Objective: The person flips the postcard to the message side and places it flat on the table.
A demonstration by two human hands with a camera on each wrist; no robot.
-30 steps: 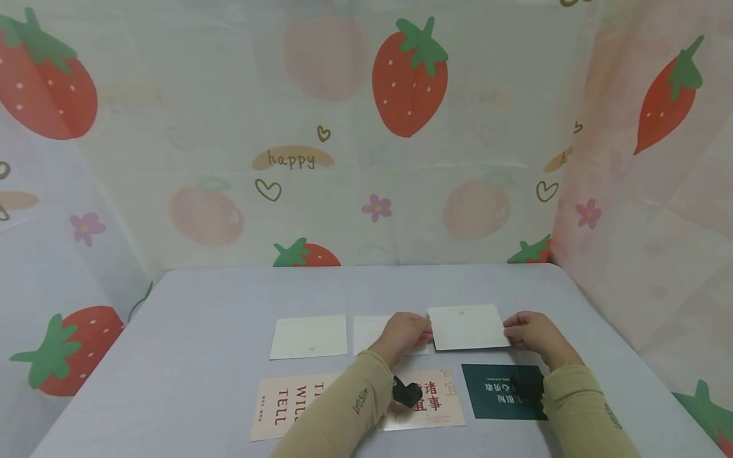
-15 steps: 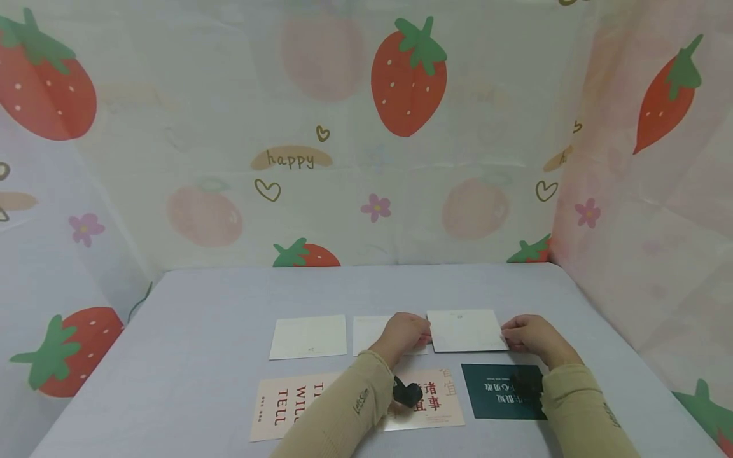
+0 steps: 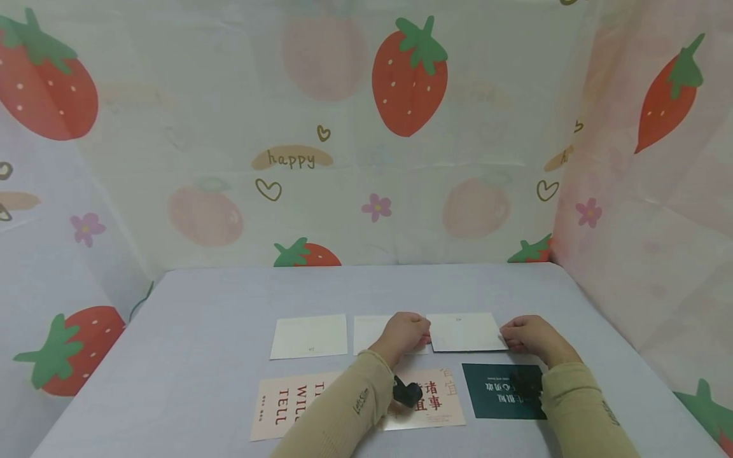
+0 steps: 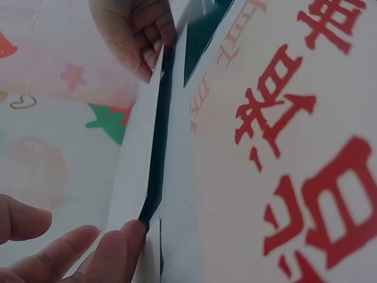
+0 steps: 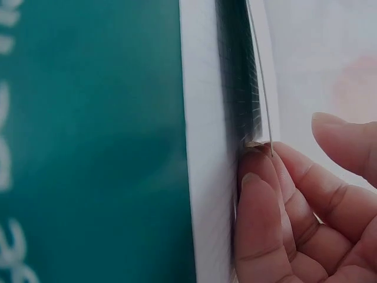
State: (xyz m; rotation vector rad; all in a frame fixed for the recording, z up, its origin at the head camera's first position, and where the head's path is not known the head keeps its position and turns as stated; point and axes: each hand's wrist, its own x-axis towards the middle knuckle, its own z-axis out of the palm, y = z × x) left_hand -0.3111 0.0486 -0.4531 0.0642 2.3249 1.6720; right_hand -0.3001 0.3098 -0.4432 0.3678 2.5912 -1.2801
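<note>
A white card [image 3: 466, 332], small mark near its far edge, lies face down close over the table at the right end of the back row. My left hand [image 3: 403, 332] pinches its left corner with the fingertips. At the opposite side, my right hand [image 3: 532, 337] grips the card's edge between thumb and finger, as the right wrist view shows. A dark underside [image 4: 156, 159] shows beneath the white card in the left wrist view. Left of it, another white card [image 3: 369, 331] is partly hidden behind my left hand.
One more white card [image 3: 309, 337] lies at the back left. In the front row are a cream card with red "TELL" lettering [image 3: 282, 407], a cream card with red characters [image 3: 435, 404] and a dark green card [image 3: 498, 394]. Strawberry-print cloth [image 3: 355, 191] stands behind the table.
Both hands have lowered the white card slightly toward the table and it lies flatter. The right hand has shifted a little left. The other cards have not moved.
</note>
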